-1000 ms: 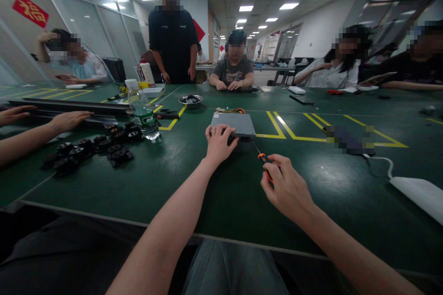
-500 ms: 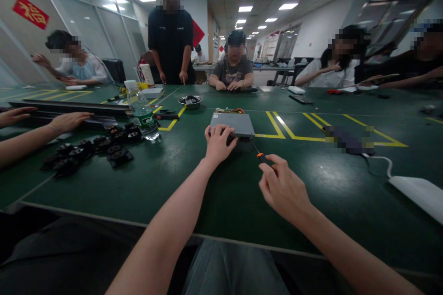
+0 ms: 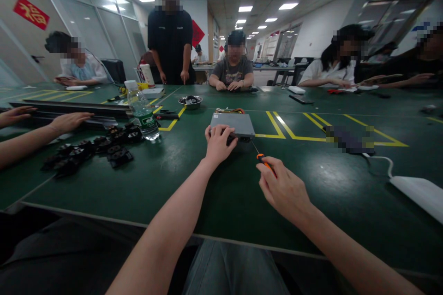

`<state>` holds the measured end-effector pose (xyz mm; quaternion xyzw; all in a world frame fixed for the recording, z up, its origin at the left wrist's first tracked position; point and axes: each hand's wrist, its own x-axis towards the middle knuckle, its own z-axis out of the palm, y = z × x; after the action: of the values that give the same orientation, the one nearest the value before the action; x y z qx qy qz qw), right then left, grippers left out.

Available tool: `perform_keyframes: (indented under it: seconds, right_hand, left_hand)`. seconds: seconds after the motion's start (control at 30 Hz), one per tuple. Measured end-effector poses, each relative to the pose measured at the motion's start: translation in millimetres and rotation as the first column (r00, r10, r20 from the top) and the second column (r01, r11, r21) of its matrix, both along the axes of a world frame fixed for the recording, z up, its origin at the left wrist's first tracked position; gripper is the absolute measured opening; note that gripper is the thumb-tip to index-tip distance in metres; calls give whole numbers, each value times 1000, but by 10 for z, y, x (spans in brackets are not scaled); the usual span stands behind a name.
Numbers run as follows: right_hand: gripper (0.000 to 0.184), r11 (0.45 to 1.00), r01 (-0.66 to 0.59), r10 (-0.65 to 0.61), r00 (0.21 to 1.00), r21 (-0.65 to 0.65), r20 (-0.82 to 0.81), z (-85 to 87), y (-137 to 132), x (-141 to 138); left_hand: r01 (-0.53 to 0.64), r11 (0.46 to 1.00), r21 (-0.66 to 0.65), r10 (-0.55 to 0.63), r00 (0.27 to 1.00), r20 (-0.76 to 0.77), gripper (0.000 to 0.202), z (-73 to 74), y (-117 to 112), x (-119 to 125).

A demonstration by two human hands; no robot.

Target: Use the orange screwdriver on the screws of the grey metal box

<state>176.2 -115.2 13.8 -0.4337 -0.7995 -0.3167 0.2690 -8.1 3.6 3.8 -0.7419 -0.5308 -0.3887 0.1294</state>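
Observation:
A grey metal computer power supply (image 3: 238, 122) lies flat on the green table, coloured wires bunched at its far side. My left hand (image 3: 220, 142) grips its near left part, fingers bent over the top and near edge. In my right hand (image 3: 282, 183) is a screwdriver (image 3: 262, 157) with an orange and black handle, pinched between thumb and fingers. Its thin shaft points up and left to the near right corner of the power supply, beside the socket. Whether the tip sits in a screw is too small to tell.
Left stand a water bottle (image 3: 145, 117) and a heap of black plastic parts (image 3: 69, 152). A metal bowl (image 3: 190, 102) of small parts is behind. A co-worker's hands (image 3: 71, 122) rest by long dark rails (image 3: 76, 108). Right lies a phone (image 3: 349, 139) with a white cable.
The screwdriver's handle has turned in my right fingers, showing more orange. My left hand and the power supply stay put. Seated people at far left and right have lowered a raised hand.

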Motion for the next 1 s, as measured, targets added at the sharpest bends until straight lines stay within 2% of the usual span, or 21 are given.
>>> perform_keyframes:
  seconds: [0.07,0.17,0.3,0.4,0.5,0.63,0.77,0.9,1.0]
  right_hand:
    - [19,999,-14,14,1000,31,-1,-8,6,14]
    - [16,994,52,-50,998,97,-23,8,15,67]
    - [17,990,116,-113,993,76,-38,25,11,76]
    - [18,999,46,-46,999,19,-19,3,6,28]
    - [18,999,-20,20,1000,25,15,-23,13,6]
    - [16,997,25,-24,1000,78,-14,-14,20,38]
    - [17,997,58,-57,998,41,-22,7,3,23]
    - [20,1000,-3,3,1000,-17,-4,-8,-7,-25]
    - [17,999,-34,35,999,23,-31,-11,2,-25]
  left_hand:
    - [5,1000,-1,-5,1000,-2,29,-1,1,-2]
    - [11,1000,10,-11,1000,1,28,-10,6,-4]
    - [4,1000,12,-4,1000,5,29,-11,5,-2]
    - [2,1000,3,-2,1000,3,29,-4,-1,2]
    - [5,1000,7,-5,1000,10,29,-3,-3,5]
    - [2,1000,3,-2,1000,3,30,-7,-1,5]
    - [2,1000,-4,-2,1000,7,29,0,-8,3]
    - [8,1000,-11,-8,1000,11,28,11,-18,6]
    - [6,1000,-4,-6,1000,11,29,6,-16,7]
